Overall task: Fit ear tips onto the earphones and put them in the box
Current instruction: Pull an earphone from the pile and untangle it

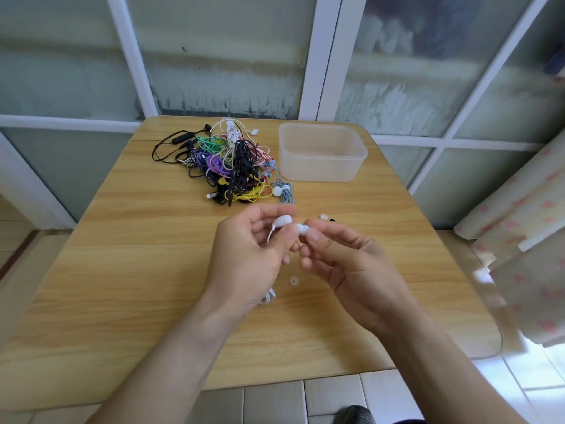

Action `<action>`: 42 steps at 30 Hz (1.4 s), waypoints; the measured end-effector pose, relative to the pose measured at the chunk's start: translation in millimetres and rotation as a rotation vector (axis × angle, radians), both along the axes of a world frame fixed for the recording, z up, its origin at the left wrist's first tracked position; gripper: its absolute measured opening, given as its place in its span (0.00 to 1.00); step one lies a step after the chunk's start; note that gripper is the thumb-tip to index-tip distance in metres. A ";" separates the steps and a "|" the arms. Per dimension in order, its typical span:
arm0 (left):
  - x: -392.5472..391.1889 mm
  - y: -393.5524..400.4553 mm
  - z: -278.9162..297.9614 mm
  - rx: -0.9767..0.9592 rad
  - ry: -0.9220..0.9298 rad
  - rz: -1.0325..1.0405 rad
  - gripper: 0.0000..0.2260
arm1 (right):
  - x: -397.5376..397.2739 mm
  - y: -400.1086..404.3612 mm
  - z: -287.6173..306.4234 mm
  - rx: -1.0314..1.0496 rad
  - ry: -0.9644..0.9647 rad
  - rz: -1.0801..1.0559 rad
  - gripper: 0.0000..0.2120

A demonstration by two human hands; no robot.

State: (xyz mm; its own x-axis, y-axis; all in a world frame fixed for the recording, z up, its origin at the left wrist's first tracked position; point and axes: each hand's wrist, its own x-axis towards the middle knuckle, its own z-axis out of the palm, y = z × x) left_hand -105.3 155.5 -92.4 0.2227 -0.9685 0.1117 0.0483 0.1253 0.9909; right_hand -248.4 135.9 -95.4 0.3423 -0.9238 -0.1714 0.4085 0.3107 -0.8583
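Centrally, left hand (250, 255) pinches white earbud (282, 221), right hand (345, 258) pinches ear tip (302, 229), above bare table (122, 270).

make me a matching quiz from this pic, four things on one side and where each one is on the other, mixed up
Things:
1. white earbud
2. plastic box
3. pile of earphones
4. loose clear ear tip

Places:
A. far right of the table, empty as far as can be seen
B. lying on the table below and between the hands
C. pinched in the left hand
D. heaped at the far middle, left of the box

Pairs: 1-C, 2-A, 3-D, 4-B
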 end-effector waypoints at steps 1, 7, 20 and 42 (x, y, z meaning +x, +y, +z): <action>-0.4 -0.6 0.5 -0.012 -0.011 0.000 0.10 | -0.5 -1.0 1.3 -0.034 0.012 -0.016 0.14; 1.2 -6.9 12.5 0.116 0.569 -0.105 0.08 | 5.5 2.4 -5.9 -0.261 0.246 -0.043 0.23; 0.9 -30.8 18.3 0.074 0.265 -0.043 0.09 | 6.3 -20.3 39.6 -0.430 0.589 -0.220 0.06; 18.4 -36.4 -7.0 0.075 -0.762 -0.040 0.04 | 71.3 -247.8 39.3 -0.220 1.253 -0.015 0.15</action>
